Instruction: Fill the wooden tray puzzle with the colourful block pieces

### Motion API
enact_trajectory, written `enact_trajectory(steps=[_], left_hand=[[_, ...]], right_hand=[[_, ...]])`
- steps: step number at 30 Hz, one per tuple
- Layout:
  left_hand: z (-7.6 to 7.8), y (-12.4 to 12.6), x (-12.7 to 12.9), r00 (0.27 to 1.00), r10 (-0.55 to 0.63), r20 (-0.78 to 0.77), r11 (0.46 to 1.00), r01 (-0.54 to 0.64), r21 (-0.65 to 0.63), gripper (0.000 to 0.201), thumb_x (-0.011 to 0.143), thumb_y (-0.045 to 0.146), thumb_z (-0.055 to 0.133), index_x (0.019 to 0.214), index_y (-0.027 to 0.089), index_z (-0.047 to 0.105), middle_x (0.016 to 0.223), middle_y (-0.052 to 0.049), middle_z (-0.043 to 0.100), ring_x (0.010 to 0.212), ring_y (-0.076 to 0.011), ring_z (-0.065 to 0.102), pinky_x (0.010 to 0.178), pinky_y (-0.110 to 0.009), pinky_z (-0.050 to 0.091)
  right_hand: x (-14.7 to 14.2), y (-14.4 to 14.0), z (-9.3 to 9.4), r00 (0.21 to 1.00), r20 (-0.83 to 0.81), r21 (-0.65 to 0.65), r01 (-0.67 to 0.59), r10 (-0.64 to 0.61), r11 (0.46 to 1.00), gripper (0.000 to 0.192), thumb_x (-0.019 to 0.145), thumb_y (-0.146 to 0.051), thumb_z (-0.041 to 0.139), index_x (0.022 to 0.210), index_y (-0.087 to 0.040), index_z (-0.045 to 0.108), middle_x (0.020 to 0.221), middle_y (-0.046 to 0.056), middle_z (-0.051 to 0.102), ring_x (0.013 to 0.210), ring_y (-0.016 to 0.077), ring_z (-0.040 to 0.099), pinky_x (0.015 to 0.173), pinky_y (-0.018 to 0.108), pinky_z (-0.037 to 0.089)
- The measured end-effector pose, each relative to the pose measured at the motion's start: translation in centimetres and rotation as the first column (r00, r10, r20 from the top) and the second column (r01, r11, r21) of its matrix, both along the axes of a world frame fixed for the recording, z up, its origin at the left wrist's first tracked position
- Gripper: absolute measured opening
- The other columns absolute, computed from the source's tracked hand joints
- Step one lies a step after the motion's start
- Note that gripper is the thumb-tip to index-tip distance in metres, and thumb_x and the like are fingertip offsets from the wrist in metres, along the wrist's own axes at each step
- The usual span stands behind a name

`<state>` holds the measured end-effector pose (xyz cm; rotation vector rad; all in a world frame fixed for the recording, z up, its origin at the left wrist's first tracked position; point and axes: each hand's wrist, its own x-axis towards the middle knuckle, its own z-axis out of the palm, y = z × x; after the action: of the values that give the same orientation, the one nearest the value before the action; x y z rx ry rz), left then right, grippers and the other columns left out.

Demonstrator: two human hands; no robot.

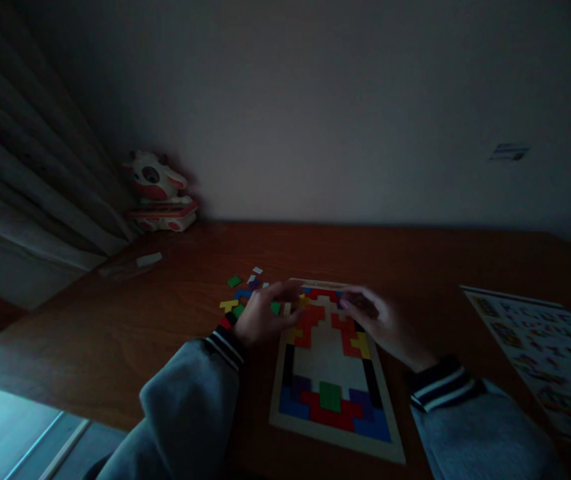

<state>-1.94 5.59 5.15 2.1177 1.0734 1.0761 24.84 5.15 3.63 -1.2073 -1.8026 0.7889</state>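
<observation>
A puzzle board [310,433] with a pale wooden frame lies in front of me, partly filled with red, blue, purple, black, yellow and green block pieces. My left hand [268,310] is over its upper left edge, thumb and fingers apart. Just beyond those fingertips lies a yellow piece [305,300]. At the upper right of the board, my right hand [378,320] has its curved fingertips close to a purple piece [339,303]; no held piece shows. A green square piece [330,397] sits near the board's lower end. The board's middle shows bare pale wood.
Loose pieces, among them a green piece [234,281] and a yellow piece [229,305], lie left of the board. A printed picture sheet [540,353] is at the right. A cow-shaped toy [163,193] stands at the back left of the brown table [165,320], beside a curtain [30,147].
</observation>
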Motion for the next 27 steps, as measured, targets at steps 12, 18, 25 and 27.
enact_trajectory(steps=[12, 18, 25, 27], left_hand=[[0.1, -1.3, 1.5, 0.978, -0.204, 0.034, 0.977, 0.206, -0.063, 0.051, 0.085, 0.031, 0.070, 0.131, 0.018, 0.052, 0.119, -0.011, 0.066, 0.102, -0.0193, 0.066, 0.090, -0.035, 0.056], [0.2, -0.9, 1.3, 0.962, -0.188, -0.198, 0.967, 0.217, 0.134, 0.023, 0.092, 0.026, 0.058, 0.113, 0.017, 0.063, 0.115, -0.009, 0.067, 0.109, -0.0198, 0.061, 0.095, -0.036, 0.051], [-0.3, -0.8, 1.4, 0.849, -0.238, -0.472, 0.904, 0.372, 0.212, 0.022, 0.096, 0.026, 0.050, 0.111, 0.018, 0.063, 0.121, -0.008, 0.065, 0.112, -0.0218, 0.058, 0.098, -0.040, 0.046], [-0.3, -0.9, 1.5, 0.826, -0.251, -0.505, 0.897, 0.395, 0.201, 0.024, 0.096, 0.026, 0.049, 0.113, 0.018, 0.063, 0.123, -0.008, 0.064, 0.115, -0.0219, 0.056, 0.099, -0.040, 0.045]], right_hand=[[-1.7, -1.2, 1.5, 0.979, 0.036, 0.107, -0.202, 0.199, 0.974, 0.016, 0.088, -0.037, 0.063, 0.097, -0.029, 0.072, 0.097, 0.002, 0.074, 0.092, 0.0185, 0.068, 0.084, 0.036, 0.054], [1.4, 0.4, 0.9, 0.983, -0.112, -0.108, 0.132, -0.144, 0.985, 0.033, 0.083, -0.049, 0.062, 0.099, -0.023, 0.073, 0.102, 0.007, 0.075, 0.096, 0.0243, 0.069, 0.088, 0.042, 0.054], [1.7, 1.0, -0.9, 0.997, 0.022, -0.132, 0.077, -0.075, 0.988, 0.025, 0.085, -0.043, 0.061, 0.099, -0.024, 0.070, 0.100, 0.005, 0.074, 0.092, 0.0221, 0.070, 0.084, 0.039, 0.055], [1.4, 0.8, -1.0, 0.997, 0.060, -0.133, 0.063, -0.056, 0.989, 0.024, 0.086, -0.041, 0.059, 0.100, -0.025, 0.070, 0.100, 0.005, 0.074, 0.092, 0.0215, 0.070, 0.082, 0.038, 0.055]])
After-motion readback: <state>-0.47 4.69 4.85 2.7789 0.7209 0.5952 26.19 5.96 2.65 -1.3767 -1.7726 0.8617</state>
